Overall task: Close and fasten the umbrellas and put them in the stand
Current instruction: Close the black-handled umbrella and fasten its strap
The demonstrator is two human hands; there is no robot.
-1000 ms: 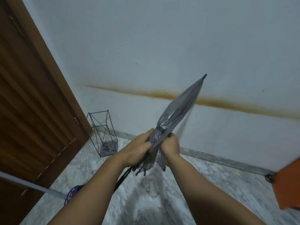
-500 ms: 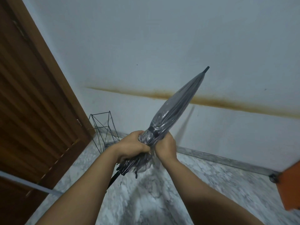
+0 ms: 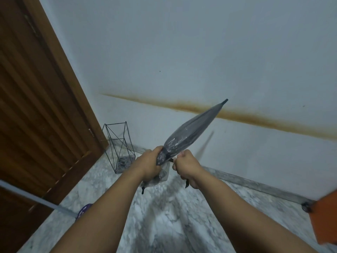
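**Q:** What do I hold in this head view?

**A:** My left hand (image 3: 148, 166) is wrapped round the gathered lower part of a folded umbrella (image 3: 189, 132), whose grey, glossy canopy runs up and away to the right of both hands, tilted, ending in a dark tip (image 3: 225, 101) in front of the wall (image 3: 182, 52). My right hand (image 3: 187, 166) sits just beside the left, fist curled; a dark strap (image 3: 187, 184) hangs out below it, so I read it as pinching that strap. Whether the strap is fastened round the canopy I cannot tell.

**Q:** Where is the stand relative to the hands?

**A:** The wire umbrella stand (image 3: 119, 145) is on the marble floor (image 3: 164, 225), to the left of the left hand and slightly beyond it, apart from the umbrella. It stands upright in the corner, between the wooden door (image 3: 36, 115) and the wall.

**Q:** And below the hands?

**A:** Loose canopy edges and dark rib ends (image 3: 143, 190) dangle under the left hand, above the floor. The handle is hidden behind my forearm.

**Q:** Anything else in frame?

**A:** A pale rod (image 3: 36, 199) crosses low on the far left, with a purple object (image 3: 83, 211) partly hidden beside my left forearm; what it is I cannot tell. Well to the right of the right hand, an orange panel (image 3: 324, 221) cuts the frame edge. A brown stain band (image 3: 237, 114) runs along the wall behind the umbrella.
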